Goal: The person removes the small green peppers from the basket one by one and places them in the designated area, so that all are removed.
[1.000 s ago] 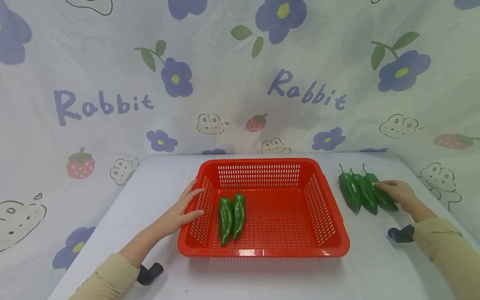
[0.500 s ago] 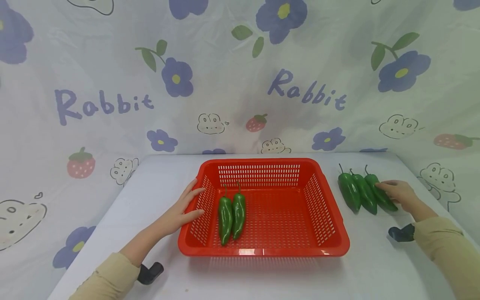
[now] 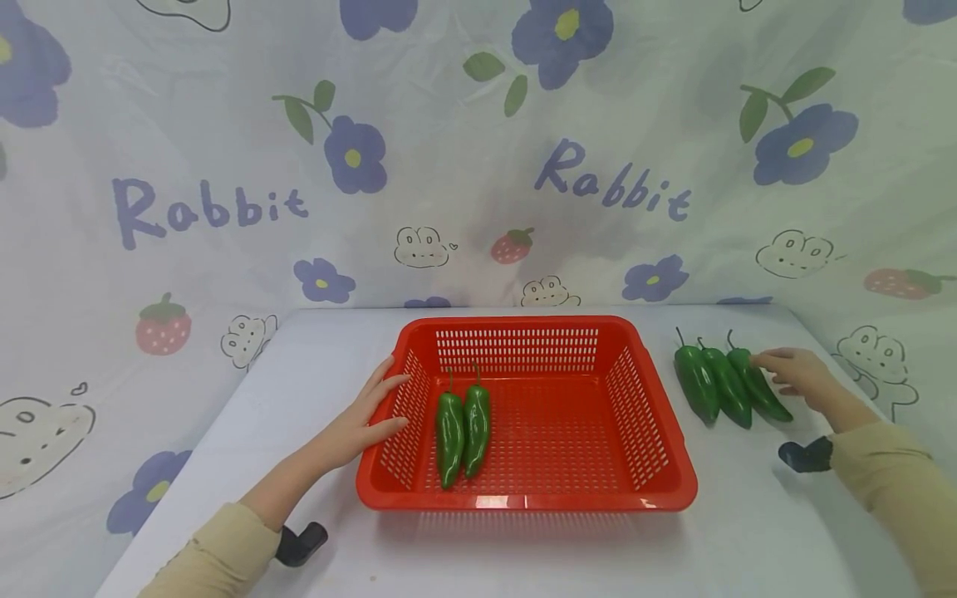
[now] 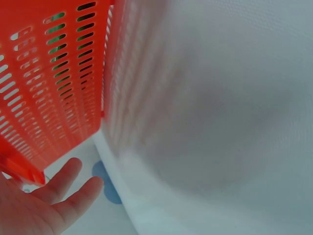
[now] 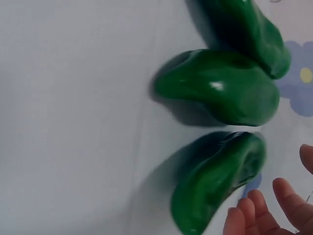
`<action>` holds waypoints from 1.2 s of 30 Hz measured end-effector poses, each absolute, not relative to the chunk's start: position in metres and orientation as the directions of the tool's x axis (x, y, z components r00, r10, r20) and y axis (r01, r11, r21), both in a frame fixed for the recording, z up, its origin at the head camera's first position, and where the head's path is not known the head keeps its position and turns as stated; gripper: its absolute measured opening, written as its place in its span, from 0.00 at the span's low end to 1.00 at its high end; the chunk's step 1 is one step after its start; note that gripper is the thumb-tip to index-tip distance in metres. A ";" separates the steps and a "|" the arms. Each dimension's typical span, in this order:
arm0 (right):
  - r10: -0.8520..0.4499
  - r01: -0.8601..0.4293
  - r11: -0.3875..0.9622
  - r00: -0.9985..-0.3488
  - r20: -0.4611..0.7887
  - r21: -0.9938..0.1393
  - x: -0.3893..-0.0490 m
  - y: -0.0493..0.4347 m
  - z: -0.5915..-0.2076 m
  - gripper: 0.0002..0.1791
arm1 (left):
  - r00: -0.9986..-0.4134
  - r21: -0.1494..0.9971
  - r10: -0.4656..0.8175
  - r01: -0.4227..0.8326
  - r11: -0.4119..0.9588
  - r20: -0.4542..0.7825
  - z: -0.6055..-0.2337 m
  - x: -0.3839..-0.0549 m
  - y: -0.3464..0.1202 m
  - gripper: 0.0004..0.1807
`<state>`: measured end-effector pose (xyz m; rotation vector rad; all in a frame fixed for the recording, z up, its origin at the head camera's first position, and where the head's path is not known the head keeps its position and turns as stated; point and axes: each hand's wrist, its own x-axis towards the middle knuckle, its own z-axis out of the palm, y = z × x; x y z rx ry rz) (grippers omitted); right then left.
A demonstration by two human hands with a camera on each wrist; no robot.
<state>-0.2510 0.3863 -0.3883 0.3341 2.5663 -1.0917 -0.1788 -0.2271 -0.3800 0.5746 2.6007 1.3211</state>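
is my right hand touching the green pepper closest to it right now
Apart: the right wrist view shows a narrow pale gap between your right hand and the green pepper.

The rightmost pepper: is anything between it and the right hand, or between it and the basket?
Nothing visible stands between the right hand and the rightmost pepper. Toward the basket, the middle loose pepper and the left loose pepper lie in between, then the basket's right rim.
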 end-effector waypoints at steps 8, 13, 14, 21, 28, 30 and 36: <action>0.042 0.268 0.716 -0.938 -0.344 -0.644 -0.261 0.383 -0.380 0.51 | -0.912 0.805 0.410 0.255 0.535 0.017 -0.381 -0.179 -0.227 0.36; -0.005 0.187 0.733 -0.960 -0.281 -0.654 -0.262 0.372 -0.367 0.48 | -0.910 0.804 0.414 0.262 0.534 0.021 -0.382 -0.180 -0.228 0.35; -0.036 0.160 0.730 -0.962 -0.271 -0.664 -0.260 0.368 -0.362 0.47 | -0.910 0.803 0.413 0.262 0.535 0.022 -0.383 -0.180 -0.228 0.35; -0.095 0.080 0.714 -0.973 -0.209 -0.696 -0.252 0.338 -0.334 0.39 | -0.909 0.810 0.417 0.260 0.526 0.020 -0.383 -0.179 -0.228 0.35; -0.141 0.019 0.706 -0.976 -0.166 -0.708 -0.243 0.302 -0.310 0.38 | -0.910 0.804 0.414 0.263 0.533 0.023 -0.382 -0.179 -0.227 0.35; -0.164 -0.003 0.693 -0.974 -0.154 -0.721 -0.240 0.292 -0.303 0.37 | -0.907 0.801 0.419 0.272 0.533 0.028 -0.381 -0.178 -0.227 0.35; -0.223 -0.048 0.612 -0.968 -0.114 -0.789 -0.230 0.256 -0.286 0.36 | -0.902 0.794 0.429 0.289 0.535 0.039 -0.377 -0.176 -0.226 0.33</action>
